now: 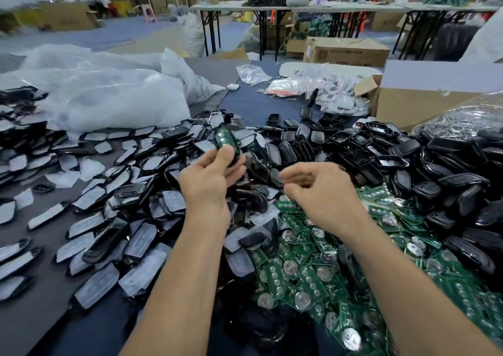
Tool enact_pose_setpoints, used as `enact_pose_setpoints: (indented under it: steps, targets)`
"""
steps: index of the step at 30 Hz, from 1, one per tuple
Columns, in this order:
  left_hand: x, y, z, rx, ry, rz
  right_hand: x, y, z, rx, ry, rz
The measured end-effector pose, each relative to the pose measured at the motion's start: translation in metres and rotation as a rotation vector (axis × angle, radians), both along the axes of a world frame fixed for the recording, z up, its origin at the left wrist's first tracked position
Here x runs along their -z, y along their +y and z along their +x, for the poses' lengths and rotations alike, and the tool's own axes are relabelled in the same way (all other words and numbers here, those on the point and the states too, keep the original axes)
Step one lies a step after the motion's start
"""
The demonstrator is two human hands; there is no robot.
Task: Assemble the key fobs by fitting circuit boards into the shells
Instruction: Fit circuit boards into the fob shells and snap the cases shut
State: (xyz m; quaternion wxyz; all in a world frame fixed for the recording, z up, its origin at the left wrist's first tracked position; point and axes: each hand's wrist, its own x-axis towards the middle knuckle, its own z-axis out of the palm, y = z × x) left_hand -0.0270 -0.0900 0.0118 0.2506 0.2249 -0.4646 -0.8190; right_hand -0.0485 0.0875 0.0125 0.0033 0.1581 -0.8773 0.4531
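**Far left:** flat black shell halves faced with milky protective film [89, 219] lie spread over the dark grey surface [35, 296]. Behind them are crumpled translucent white plastic bags [109, 97]. Whether any of these pieces are finished fobs cannot be told.

**Left of centre:** your left hand [209, 181] holds up a glossy black shell [237, 151], its grip closed round the lower end. A green circuit board [224, 138] with pale round contacts lies in the shell and appears seated.

**Right of centre:** your right hand [324, 189] hovers above the parts, grip slack and fingers loosely curled, with nothing visible in it.

**Below it:** a loose heap of thin, rigid green boards carrying round silver coin cells [299, 268].

**Far right:** a mound of hollow, smooth black empty shells [408, 159] sits in front of a brown cardboard box [402, 105].

Judged by these stocks, you have one unit in hand and most of the job remains.
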Motion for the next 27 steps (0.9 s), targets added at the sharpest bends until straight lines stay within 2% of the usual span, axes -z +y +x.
enact_pose_setpoints:
  steps: [3,5,11,16,19,22,24,27]
  targets:
    - [-0.002,-0.014,0.001,-0.134,0.075,0.196,-0.008,-0.038,-0.018,-0.072,-0.025,0.163]
    - [-0.003,-0.017,0.001,-0.187,0.084,0.232,-0.015,-0.062,-0.026,-0.099,0.034,0.263]
    - [-0.005,-0.014,0.0,-0.191,0.1,0.175,-0.015,-0.116,-0.043,-0.125,0.224,0.616]
    - [-0.006,-0.011,-0.001,-0.191,0.078,0.076,-0.009,-0.116,-0.034,-0.112,0.434,0.758]
    - [-0.006,-0.009,-0.001,-0.18,0.069,0.018,-0.011,-0.098,-0.025,-0.058,0.507,0.71]
    - [-0.005,-0.004,0.0,-0.168,0.021,-0.078,-0.015,-0.063,-0.016,0.121,0.552,0.458]
    - [-0.003,0.003,0.0,-0.116,-0.034,-0.167,-0.015,-0.034,-0.006,0.127,0.443,0.23]
    - [0.002,0.02,-0.001,0.028,-0.103,-0.276,-0.008,0.003,0.004,0.105,0.157,-0.025]
